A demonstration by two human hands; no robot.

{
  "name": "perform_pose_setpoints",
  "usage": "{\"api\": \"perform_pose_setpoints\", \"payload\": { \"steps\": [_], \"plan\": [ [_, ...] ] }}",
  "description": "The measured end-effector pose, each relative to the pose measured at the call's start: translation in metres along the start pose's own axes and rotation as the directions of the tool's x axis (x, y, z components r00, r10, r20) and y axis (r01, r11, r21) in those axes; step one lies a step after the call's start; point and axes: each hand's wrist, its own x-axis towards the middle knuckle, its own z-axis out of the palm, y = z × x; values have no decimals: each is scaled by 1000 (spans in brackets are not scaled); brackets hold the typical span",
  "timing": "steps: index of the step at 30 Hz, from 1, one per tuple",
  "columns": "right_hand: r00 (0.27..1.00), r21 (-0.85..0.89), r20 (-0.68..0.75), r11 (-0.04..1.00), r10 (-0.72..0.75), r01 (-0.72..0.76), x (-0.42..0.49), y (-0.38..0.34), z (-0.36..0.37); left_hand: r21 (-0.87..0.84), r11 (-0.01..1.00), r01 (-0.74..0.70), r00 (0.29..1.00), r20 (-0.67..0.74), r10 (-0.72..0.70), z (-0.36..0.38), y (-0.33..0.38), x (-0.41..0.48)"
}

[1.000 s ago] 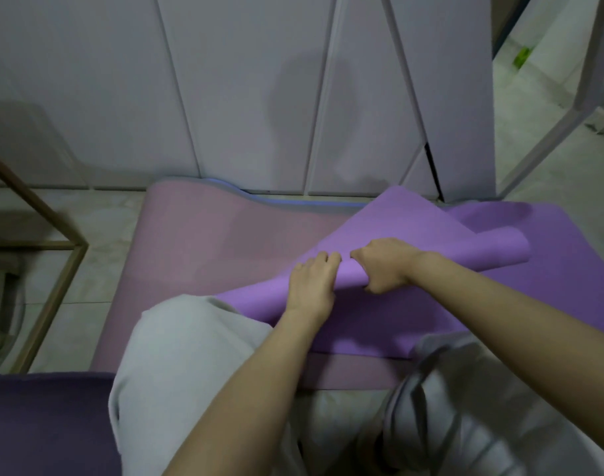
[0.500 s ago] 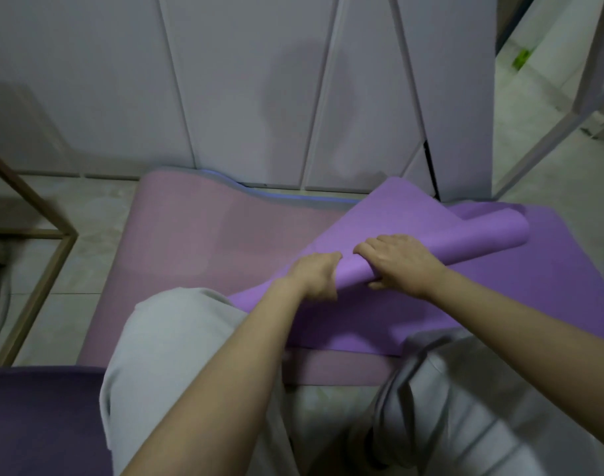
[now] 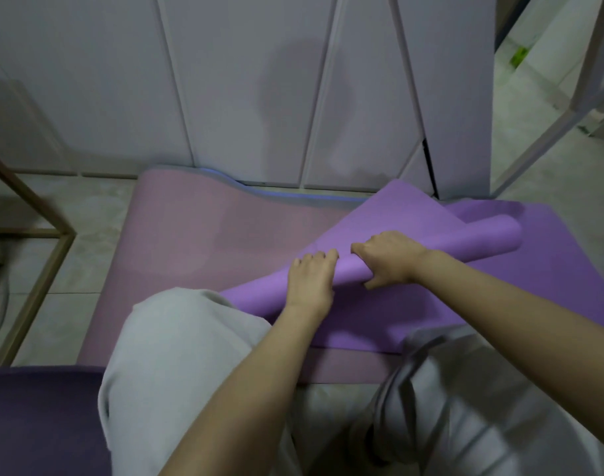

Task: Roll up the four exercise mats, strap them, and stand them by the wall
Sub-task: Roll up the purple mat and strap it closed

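Near left: dark purple mat [image 3: 36, 424] lies flat, not yet rolled. The person kneels, grey-trousered knees [image 3: 177, 355] either side of the work. Both hands sit side by side mid-roll on the purple mat [image 3: 500, 242]. Left hand [image 3: 311, 280] is palm down, fingers curled over the far side of the tube. Right hand [image 3: 386, 261] wraps round it, thumb tucked under the near side. The roll is thin and runs askew, near-left to far-right, with a loose flap rising beyond the hands. My read: hands are too close together. Spread them toward the ends, square the tube to the mat's edges and tuck tight before pushing on, else it likely telescopes and straps badly. The unrolled part lies flat, its near edge on the pink mat [image 3: 208, 242], which runs to the wall [image 3: 225, 97]. No strap in view.
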Motion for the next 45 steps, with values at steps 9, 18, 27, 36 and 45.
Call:
{"api": "perform_pose_setpoints", "payload": {
  "steps": [9,18,27,36,45],
  "plan": [
    [971,146,234,986,45,-81,11,-2,-14,-23,1000,-2,997,-80,0,10,-3,-7],
    [983,-69,-180,996,39,-52,-24,-3,14,-312,950,-29,874,454,176,-11,-6,31],
    [996,-42,-15,995,85,-85,-28,-11,10,-243,970,-10,904,413,113,-2,3,12],
    [978,89,156,985,135,-150,-21,-13,-13,17,1000,25,967,-255,-20,21,21,-25],
    [978,-75,-112,980,176,-185,-31,-24,-12,-113,993,19,991,134,-3,-9,3,2]
  ]
}}
